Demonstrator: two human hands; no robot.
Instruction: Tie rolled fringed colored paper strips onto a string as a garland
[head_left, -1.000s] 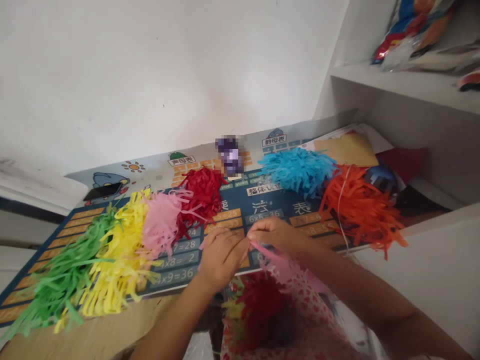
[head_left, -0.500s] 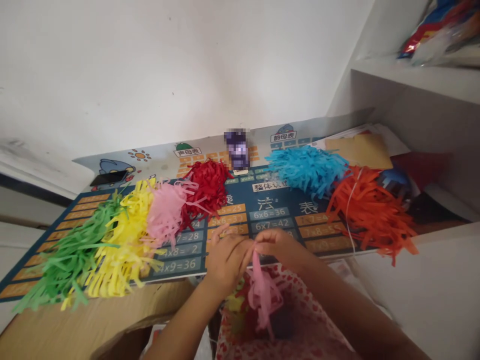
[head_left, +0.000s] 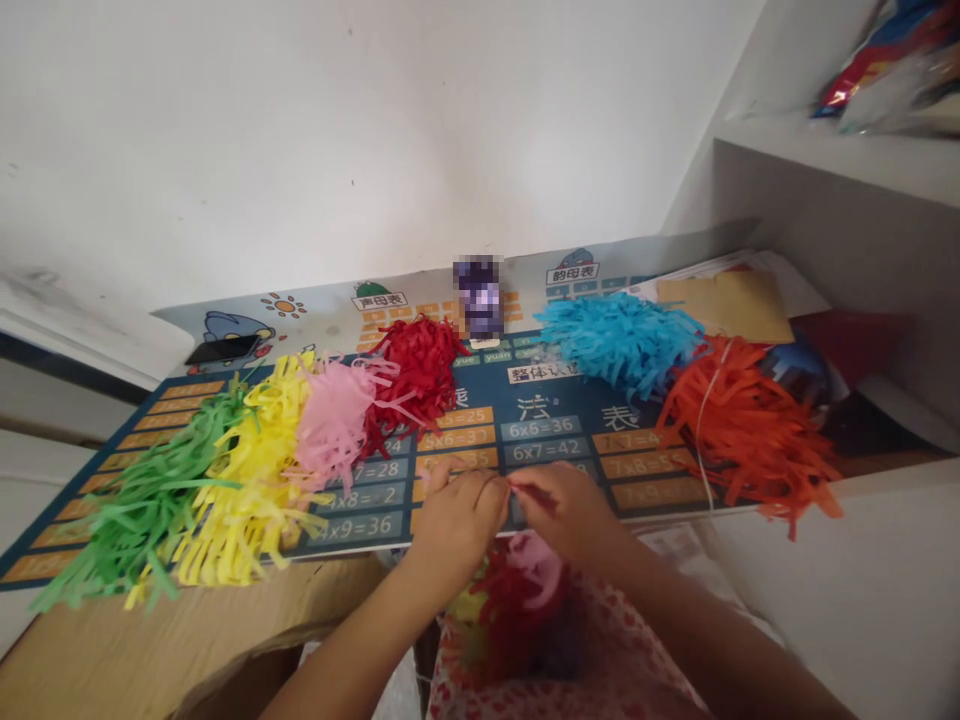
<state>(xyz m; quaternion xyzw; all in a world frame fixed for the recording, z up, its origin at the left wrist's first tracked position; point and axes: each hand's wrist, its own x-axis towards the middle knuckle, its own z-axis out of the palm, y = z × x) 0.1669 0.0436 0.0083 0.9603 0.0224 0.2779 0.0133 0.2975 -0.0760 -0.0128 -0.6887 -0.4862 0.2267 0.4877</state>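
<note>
My left hand (head_left: 461,510) and my right hand (head_left: 566,510) meet over the front edge of the mat, fingertips nearly touching. Both are closed in a pinch, and whatever lies between the fingers is hidden or too small to name. Below them, on a cloth with red heart shapes (head_left: 637,630), lie loose red paper strips (head_left: 510,605), yellow strips (head_left: 469,605) and curled pink strips (head_left: 540,570). Beyond my left hand sit a red fringed paper bunch (head_left: 420,375) and a pink fringed bunch (head_left: 334,415).
Yellow (head_left: 247,480) and green bunches (head_left: 150,500) lie left; blue (head_left: 622,340) and orange ones (head_left: 750,430) lie right, a white string (head_left: 703,440) crossing the orange. The printed mat (head_left: 360,525) covers the desk. A dark phone (head_left: 223,349) lies back left; a shelf (head_left: 825,160) stands right.
The pink strip that hung from my fingertips is lower, curled among the strips on the cloth. Red strips there show more. My right hand has turned slightly, its fingers more curled.
</note>
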